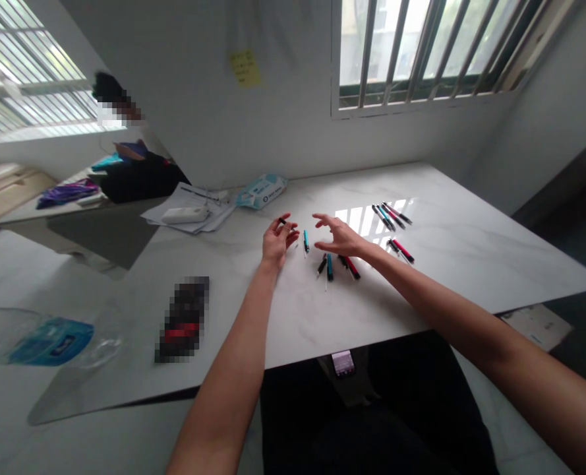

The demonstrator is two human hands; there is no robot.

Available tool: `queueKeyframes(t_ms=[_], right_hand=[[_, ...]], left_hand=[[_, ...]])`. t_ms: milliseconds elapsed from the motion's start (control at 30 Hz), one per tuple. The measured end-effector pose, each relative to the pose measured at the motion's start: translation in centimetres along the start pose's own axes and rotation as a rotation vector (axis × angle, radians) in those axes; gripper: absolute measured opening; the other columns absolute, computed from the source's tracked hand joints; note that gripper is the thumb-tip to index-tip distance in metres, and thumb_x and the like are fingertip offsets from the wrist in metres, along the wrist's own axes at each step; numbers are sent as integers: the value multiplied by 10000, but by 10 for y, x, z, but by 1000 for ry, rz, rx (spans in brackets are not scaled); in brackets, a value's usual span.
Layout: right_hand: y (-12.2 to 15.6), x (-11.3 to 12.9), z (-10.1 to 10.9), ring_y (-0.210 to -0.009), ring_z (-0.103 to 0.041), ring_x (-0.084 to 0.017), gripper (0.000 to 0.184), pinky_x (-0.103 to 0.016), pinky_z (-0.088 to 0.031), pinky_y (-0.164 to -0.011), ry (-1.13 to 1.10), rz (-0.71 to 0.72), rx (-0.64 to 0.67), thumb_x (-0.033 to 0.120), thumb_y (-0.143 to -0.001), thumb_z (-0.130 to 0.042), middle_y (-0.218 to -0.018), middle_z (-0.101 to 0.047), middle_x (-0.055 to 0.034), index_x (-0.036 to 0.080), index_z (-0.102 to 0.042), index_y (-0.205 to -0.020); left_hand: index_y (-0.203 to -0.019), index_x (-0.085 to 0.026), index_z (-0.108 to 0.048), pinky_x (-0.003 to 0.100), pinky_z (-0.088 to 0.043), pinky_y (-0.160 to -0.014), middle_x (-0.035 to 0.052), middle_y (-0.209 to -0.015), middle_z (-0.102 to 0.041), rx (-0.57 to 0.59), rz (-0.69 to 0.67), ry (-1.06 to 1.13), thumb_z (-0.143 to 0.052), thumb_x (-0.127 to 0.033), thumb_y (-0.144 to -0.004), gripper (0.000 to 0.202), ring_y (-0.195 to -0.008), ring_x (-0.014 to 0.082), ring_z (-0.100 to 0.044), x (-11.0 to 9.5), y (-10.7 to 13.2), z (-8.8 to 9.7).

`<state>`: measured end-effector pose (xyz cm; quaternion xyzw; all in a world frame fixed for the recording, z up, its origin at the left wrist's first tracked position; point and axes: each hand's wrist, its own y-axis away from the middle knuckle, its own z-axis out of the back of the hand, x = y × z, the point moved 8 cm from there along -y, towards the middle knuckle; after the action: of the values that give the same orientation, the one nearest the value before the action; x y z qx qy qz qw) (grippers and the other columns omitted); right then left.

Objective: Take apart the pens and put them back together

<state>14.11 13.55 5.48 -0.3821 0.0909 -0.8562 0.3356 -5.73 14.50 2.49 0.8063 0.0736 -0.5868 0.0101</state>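
Note:
My left hand (277,243) is closed on a small black pen part (283,223), held between thumb and fingers just above the table. To its right, a teal pen barrel (306,240) lies on the white tabletop, a thin refill beside it. My right hand (339,236) hovers past that barrel with fingers spread and nothing in them. Below the right hand lie more pen pieces: a teal barrel (329,267), a red barrel (352,267), and black tips with thin refills.
Several pens (390,215) lie in a group at the right, with red and black pen parts (401,251) nearer. A wipes packet (262,191) and papers (188,208) sit at the back left. A large plastic bottle (50,340) lies left. Another person (134,145) sits beyond.

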Motion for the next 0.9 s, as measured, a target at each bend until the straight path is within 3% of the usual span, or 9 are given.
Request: queueKeyframes(t_ms=[167, 267, 367, 500, 600, 733, 900], right_hand=[[-22, -2, -23, -1398, -527, -374, 1066, -572, -446, -1170, 24, 42, 128, 332, -801, -845, -1487, -631, -176, 220, -301, -1711], [-33, -7, -37, -1444, -512, -387, 1129, -572, -429, -1196, 41, 17, 251, 392, -779, -881, -1547, -589, -214, 189, -292, -1720], [-38, -14, -42, -1409, -563, -376, 1117, -554, -440, -1189, 45, -12, 289, 414, -772, -897, -1508, -632, -211, 194, -330, -1708], [-37, -22, -41, -1266, -674, -321, 1072, -491, -493, -1128, 8, -5, 246, 357, -768, -906, -1399, -716, -171, 224, -371, -1688], [-35, -23, -35, -1232, -692, -309, 1045, -465, -543, -1052, -63, -14, 142, 348, -781, -897, -1374, -719, -173, 222, -377, -1678], [-32, 3, -22, -1287, -641, -321, 1006, -488, -548, -1051, -100, 91, -45, 328, -793, -891, -1420, -681, -148, 271, -396, -1667], [-30, 37, -20, -1291, -611, -324, 947, -486, -534, -1077, -87, 199, -83, 264, -797, -894, -1452, -660, -138, 270, -453, -1635]], left_hand=[[-1182, -199, -731, 235, -592, -685, -5, -873, -713, -98, -45, -104, -916, -294, -724, 503, -678, 108, -716, 1, -6, 16], [-1189, -181, -720, 228, -569, -631, 0, -855, -722, -149, -46, -142, -920, -309, -700, 543, -644, 110, -704, 1, -7, 22], [-1142, -165, -724, 234, -561, -619, 11, -855, -736, -149, -38, -143, -935, -350, -667, 552, -627, 110, -692, 0, -6, 21], [-1036, -151, -749, 246, -563, -657, 21, -835, -742, -104, -12, -123, -957, -421, -620, 537, -645, 110, -683, 1, -4, 15], [-1001, -149, -775, 251, -554, -681, 28, -836, -751, -106, -5, -122, -978, -446, -584, 550, -655, 104, -669, 3, -4, 15], [-965, -145, -798, 272, -550, -730, 32, -816, -753, -104, 6, -128, -1004, -455, -565, 546, -676, 108, -653, 8, -6, 16], [-941, -141, -802, 304, -574, -822, 49, -855, -771, -10, 57, -38, -1014, -444, -550, 538, -767, 137, -686, 12, -4, 8]])
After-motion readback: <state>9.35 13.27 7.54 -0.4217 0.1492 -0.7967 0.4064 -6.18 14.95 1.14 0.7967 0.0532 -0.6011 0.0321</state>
